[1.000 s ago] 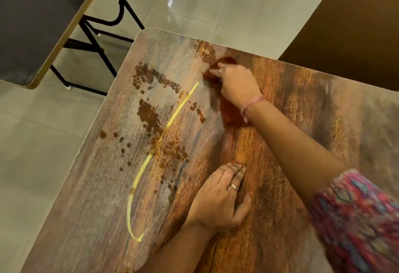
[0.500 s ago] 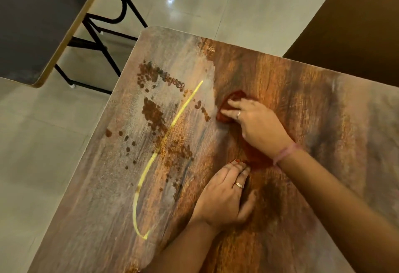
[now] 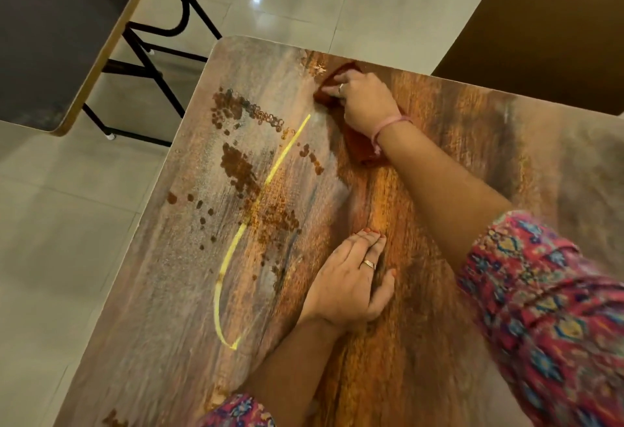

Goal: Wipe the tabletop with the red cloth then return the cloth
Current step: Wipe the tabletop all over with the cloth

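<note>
Cloth: our right hand (image 3: 366, 102) presses the soft, light red cloth (image 3: 358, 148) on the bench (image 3: 456, 190), grip bunching it.
Left hand (image 3: 347, 286): flat, released.

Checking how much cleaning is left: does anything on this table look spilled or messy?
Yes. Brown blotches and a long curved yellow streak lie on the tabletop left of both hands. The right hand presses the red cloth near the far edge; the blotches look unwiped.

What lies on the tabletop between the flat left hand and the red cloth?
In the head view, only bare wood-grain tabletop separates the left hand from the red cloth under the right hand.
</note>
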Tool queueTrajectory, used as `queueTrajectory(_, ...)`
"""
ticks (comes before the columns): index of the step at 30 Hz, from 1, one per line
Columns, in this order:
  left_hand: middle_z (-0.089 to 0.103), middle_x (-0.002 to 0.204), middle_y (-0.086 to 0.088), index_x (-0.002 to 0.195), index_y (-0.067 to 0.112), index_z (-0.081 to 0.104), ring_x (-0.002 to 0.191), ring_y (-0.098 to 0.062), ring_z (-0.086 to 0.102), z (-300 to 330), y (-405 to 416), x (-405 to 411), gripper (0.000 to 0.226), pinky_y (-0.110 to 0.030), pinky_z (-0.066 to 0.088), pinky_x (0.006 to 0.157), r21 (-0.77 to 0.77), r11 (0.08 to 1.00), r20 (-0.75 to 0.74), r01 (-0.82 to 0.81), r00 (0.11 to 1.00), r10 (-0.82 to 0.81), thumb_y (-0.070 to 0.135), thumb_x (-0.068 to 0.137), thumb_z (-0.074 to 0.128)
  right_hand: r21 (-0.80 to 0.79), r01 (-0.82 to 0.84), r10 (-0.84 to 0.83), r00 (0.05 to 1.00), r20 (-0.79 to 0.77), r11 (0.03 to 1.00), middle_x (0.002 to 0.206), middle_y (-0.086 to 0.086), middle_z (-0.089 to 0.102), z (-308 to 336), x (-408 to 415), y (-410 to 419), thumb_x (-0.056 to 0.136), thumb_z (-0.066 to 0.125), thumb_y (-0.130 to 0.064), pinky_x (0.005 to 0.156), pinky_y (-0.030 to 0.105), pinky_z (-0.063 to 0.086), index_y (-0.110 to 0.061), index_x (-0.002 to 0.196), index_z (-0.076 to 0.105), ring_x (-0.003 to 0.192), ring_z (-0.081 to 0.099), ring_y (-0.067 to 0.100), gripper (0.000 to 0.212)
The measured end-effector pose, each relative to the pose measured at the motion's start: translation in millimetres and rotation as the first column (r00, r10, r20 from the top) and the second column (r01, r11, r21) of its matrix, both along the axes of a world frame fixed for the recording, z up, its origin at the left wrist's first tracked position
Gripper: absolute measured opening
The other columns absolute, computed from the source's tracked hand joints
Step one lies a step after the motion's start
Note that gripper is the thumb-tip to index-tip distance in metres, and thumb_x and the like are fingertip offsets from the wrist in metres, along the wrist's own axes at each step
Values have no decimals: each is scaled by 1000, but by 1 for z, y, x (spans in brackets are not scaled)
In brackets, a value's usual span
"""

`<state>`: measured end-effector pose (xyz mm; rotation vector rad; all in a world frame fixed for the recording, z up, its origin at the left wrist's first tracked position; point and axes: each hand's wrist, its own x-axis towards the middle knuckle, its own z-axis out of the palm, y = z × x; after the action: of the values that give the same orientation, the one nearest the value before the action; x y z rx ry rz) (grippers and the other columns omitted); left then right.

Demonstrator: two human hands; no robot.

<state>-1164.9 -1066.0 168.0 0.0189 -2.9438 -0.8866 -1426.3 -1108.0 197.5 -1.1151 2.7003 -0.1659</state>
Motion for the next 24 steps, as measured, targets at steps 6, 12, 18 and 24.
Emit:
queueTrajectory(6, 61, 116, -15, 117, 0, 63, 112, -27, 53, 0, 1, 0, 45, -34, 37, 106, -44, 999, 26, -2, 1000, 3, 34, 90, 52, 17, -288, 286, 957, 54, 958, 148, -6, 39, 1, 108, 109, 97, 38, -15, 96, 48, 41, -40, 138, 45, 129, 35, 24, 49)
queueTrajectory(12, 56, 126, -14, 125, 1, 56, 121, -26, 48, 16, -3, 4, 40, -33, 29, 111, 101, 995, 6, -20, 1000, 19, 26, 94, 51, 47, -252, 248, 966, 80, 967, 146, -5, 40, 4, 101, 103, 98, 39, -10, 101, 46, 41, -39, 138, 47, 128, 36, 23, 49)
queueTrajectory(18, 57, 123, -9, 126, 3, 56, 119, -20, 49, 30, -11, 46, 39, -23, 29, 109, 160, 987, -30, 13, 1000, -8, 24, 94, 50, 60, 29, -32, 998, 52, 998, 149, -4, 36, 3, 57, 47, 99, 39, -10, 106, 48, 39, -37, 140, 45, 130, 37, 29, 50)
queueTrajectory(24, 60, 119, -8, 122, 6, 60, 113, -22, 55, 35, -20, 104, 34, -28, 33, 106, 71, 991, 20, 110, 994, -112, 20, 91, 55, -37, -53, 54, 998, 20, 998, 149, -9, 39, -2, 162, 84, 100, 40, -34, 102, 45, 36, -40, 137, 47, 136, 33, 23, 39)
